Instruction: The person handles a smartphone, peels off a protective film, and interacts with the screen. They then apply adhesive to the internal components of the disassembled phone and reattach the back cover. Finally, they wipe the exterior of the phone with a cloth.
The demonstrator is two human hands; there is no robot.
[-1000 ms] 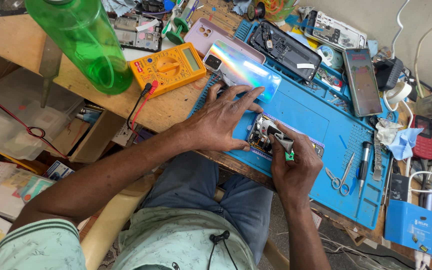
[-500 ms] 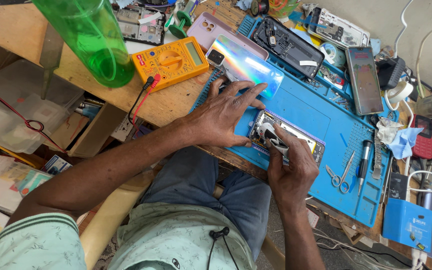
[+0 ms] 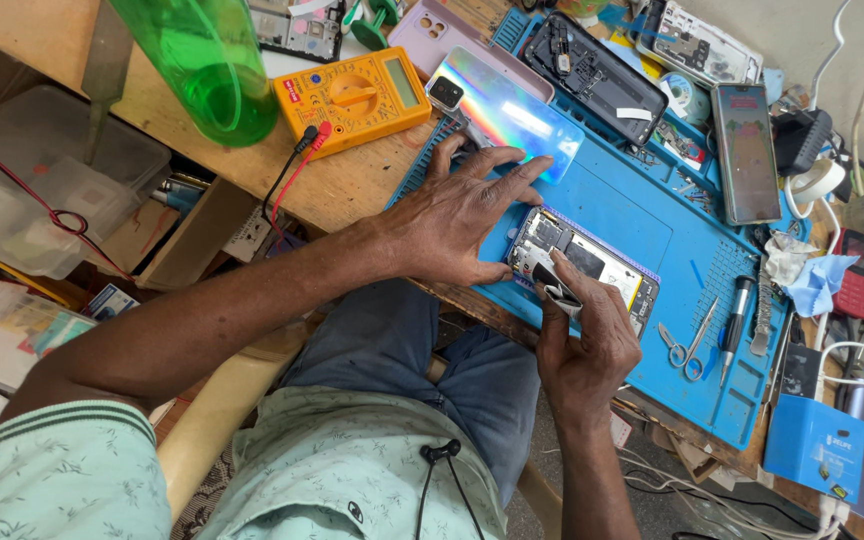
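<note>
An opened phone (image 3: 602,265) with its insides showing lies on a blue work mat (image 3: 632,215). My left hand (image 3: 452,225) rests flat on the mat just left of the phone. Its fingers are spread and the thumb touches the phone's near-left corner. The fingertips reach an iridescent back cover (image 3: 512,110). At the phone's near edge, my right hand (image 3: 587,345) pinches a small grey tool (image 3: 557,295) whose tip touches the phone's lower left part.
Small scissors (image 3: 687,345) and a screwdriver (image 3: 735,325) lie on the mat to the right. A yellow multimeter (image 3: 352,95) and a green bottle (image 3: 202,60) stand at the left. A black phone frame (image 3: 592,65) and another phone (image 3: 744,150) lie behind, a blue box (image 3: 817,445) at the right.
My right hand has shifted slightly left along the phone's near edge. A green bit seen at its fingers a second ago no longer shows. The left hand stays pressed flat.
</note>
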